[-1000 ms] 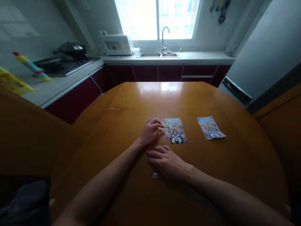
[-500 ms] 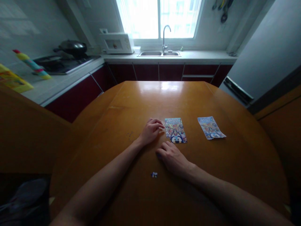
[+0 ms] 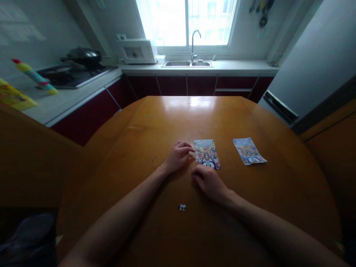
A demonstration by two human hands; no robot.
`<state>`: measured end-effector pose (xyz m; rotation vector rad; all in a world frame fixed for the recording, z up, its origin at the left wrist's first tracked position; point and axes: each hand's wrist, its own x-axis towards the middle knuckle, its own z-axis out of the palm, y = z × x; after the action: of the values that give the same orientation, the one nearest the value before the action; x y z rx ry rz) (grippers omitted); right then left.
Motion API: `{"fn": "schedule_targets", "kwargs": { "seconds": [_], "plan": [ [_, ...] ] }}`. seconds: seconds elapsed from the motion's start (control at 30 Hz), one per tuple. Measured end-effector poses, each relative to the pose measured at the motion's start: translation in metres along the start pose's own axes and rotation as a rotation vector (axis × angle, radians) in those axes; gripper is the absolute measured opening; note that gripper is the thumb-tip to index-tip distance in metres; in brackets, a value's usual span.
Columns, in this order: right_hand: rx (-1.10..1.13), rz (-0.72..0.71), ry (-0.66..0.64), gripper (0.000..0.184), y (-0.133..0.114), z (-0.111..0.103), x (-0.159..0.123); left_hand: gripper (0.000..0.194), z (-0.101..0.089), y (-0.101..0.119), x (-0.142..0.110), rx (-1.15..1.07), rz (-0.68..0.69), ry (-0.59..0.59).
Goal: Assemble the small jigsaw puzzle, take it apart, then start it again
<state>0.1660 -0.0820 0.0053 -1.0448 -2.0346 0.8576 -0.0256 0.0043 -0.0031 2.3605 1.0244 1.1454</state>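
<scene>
A jigsaw puzzle (image 3: 207, 150), a crowded colourful picture with a blue-and-white cartoon face along its bottom, lies flat on the wooden table. My left hand (image 3: 179, 156) rests at the puzzle's left edge, open, with loosely bent fingers that hold nothing visible. At the bottom edge is my right hand (image 3: 208, 180), its fingers curled in a pinch and covering part of the lower border; what they hold, if anything, is hidden. Nearer to me, between my forearms, lie one or more small white and dark-blue puzzle pieces (image 3: 182, 207).
A creased picture sheet (image 3: 249, 151) with the same design lies right of the puzzle. Beyond the wooden table (image 3: 178, 118) run a counter with a sink (image 3: 178, 63), a white microwave (image 3: 137, 51) and a stove with a black wok (image 3: 85, 57). A fridge (image 3: 311, 63) stands at the right.
My right hand has moved slightly up and right, onto the puzzle's bottom edge, and its fingers have curled further under. My left hand has stayed in place.
</scene>
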Motion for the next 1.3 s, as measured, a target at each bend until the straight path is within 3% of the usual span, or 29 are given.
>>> {"fn": "schedule_targets", "kwargs": {
  "seconds": [0.1, 0.2, 0.4, 0.57, 0.77, 1.03, 1.3],
  "plan": [
    [0.197, 0.146, 0.235, 0.006, 0.009, -0.008, 0.009, 0.021, -0.002, 0.007, 0.0, -0.011, 0.091, -0.001],
    [0.442, 0.28, 0.358, 0.015, 0.016, -0.014, 0.016, 0.014, -0.002, 0.015, 0.0, 0.008, 0.171, -0.008],
    [0.639, 0.403, 0.467, 0.032, 0.016, -0.018, 0.02, 0.018, 0.001, 0.025, -0.001, 0.037, 0.265, -0.047],
    [0.671, 0.429, 0.432, 0.032, 0.013, -0.016, 0.019, 0.014, 0.002, 0.027, 0.0, 0.058, 0.286, -0.054],
    [0.584, 0.362, 0.439, 0.019, 0.015, -0.016, 0.018, 0.015, 0.001, 0.029, 0.002, 0.025, 0.279, -0.084],
    [0.142, 0.236, 0.565, 0.02, 0.05, -0.041, 0.025, 0.009, -0.004, 0.022, 0.001, 0.02, 0.18, -0.249],
    [0.039, 0.155, 0.519, 0.018, 0.053, -0.039, 0.025, 0.01, -0.003, 0.021, 0.0, 0.022, 0.14, -0.36]
  ]
}}
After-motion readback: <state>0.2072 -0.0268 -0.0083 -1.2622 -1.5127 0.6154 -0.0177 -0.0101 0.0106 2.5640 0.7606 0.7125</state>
